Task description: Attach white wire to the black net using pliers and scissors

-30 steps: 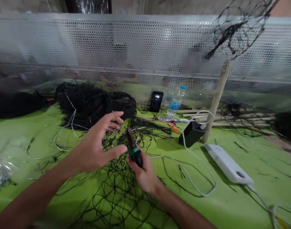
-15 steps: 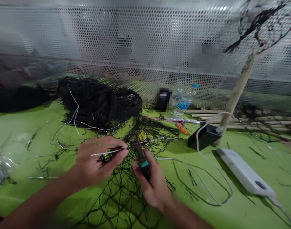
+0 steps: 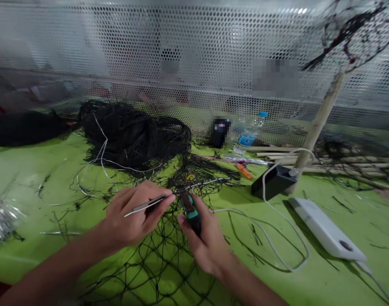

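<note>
Wire (image 3: 145, 206) is pinched in my left hand (image 3: 126, 223); my right hand (image 3: 207, 242) has fingers wrapped around the pliers (image 3: 190, 210). I should keep wire steady near their tip.

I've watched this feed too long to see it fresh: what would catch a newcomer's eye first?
Probably the centre, where the right hand grips green-and-black pliers and the left hand pinches a thin, wire-like piece beside their tip. Next, the big heap of black strands behind the left hand, then the white oblong device on the bright green table at right.
</note>
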A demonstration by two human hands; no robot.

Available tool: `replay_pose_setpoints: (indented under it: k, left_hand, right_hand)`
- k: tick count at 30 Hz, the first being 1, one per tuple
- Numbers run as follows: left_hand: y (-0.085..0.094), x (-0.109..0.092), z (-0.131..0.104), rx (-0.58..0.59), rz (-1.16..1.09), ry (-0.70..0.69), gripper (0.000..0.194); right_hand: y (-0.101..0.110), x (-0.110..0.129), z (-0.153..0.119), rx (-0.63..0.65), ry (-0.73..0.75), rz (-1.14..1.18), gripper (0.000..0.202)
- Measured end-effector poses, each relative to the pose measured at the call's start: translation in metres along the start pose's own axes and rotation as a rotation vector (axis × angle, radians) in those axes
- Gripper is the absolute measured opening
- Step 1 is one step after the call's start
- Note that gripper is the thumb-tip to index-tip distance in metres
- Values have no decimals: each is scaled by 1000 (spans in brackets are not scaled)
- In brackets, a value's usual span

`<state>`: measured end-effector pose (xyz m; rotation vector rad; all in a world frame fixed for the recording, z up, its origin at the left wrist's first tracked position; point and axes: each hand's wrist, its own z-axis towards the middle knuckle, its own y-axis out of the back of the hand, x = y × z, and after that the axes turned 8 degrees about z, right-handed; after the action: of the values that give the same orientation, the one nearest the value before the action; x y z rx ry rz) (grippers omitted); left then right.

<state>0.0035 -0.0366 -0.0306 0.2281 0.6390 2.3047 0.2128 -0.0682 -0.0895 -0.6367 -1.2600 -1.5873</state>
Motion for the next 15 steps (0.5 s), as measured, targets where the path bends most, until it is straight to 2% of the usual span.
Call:
replay_pose_setpoints:
  k: [3, 7, 10, 15]
  left_hand:
    - [0, 1, -4, -7, 21, -14, 13]
    - [-1, -5, -4, -34, -44, -10, 13]
    - [-1, -15, -1, -25, -84, 60, 4]
    - [1, -26, 4, -60, -159, 161, 7]
  right_hand:
    - [-1, 4, -1, 0, -2, 10, 39]
    - [-3, 5, -5, -27, 0, -19, 38]
    - [-4, 1, -7, -41, 44, -57, 38]
    - [-6, -4, -9, -79, 122, -106, 39]
